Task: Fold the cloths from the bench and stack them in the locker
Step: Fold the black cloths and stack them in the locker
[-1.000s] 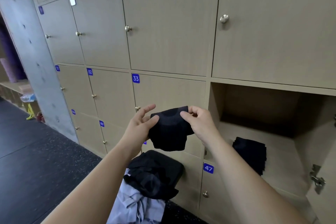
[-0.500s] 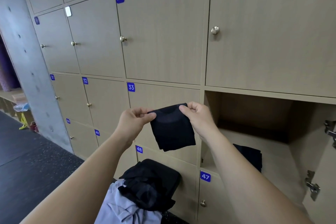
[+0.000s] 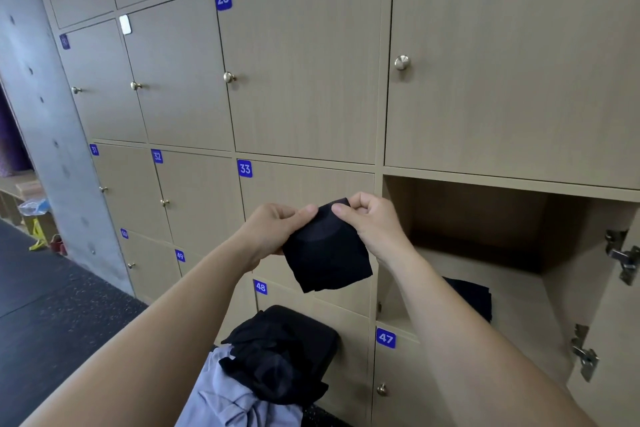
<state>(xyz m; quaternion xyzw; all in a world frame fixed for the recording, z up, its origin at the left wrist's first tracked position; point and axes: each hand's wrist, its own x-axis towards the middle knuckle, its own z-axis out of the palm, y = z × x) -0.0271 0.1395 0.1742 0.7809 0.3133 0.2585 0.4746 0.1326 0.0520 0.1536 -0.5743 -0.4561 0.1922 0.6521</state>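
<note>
A small folded black cloth hangs in front of the locker doors. My left hand pinches its upper left edge and my right hand pinches its upper right corner. To the right is the open locker, with a folded black cloth lying on its floor, partly hidden by my right forearm. Below my hands, a heap of black cloths and a light grey cloth lies on the bench, which itself is covered.
The open locker's door stands out at the right edge with its metal hinges showing. Shut lockers numbered 28, 33, 47 and 48 fill the wall. A grey concrete pillar and dark floor lie to the left.
The cloth has gone from bunched between my hands to hanging flat and narrower. My hands have come closer together at its top edge. The camera has tilted up a little.
</note>
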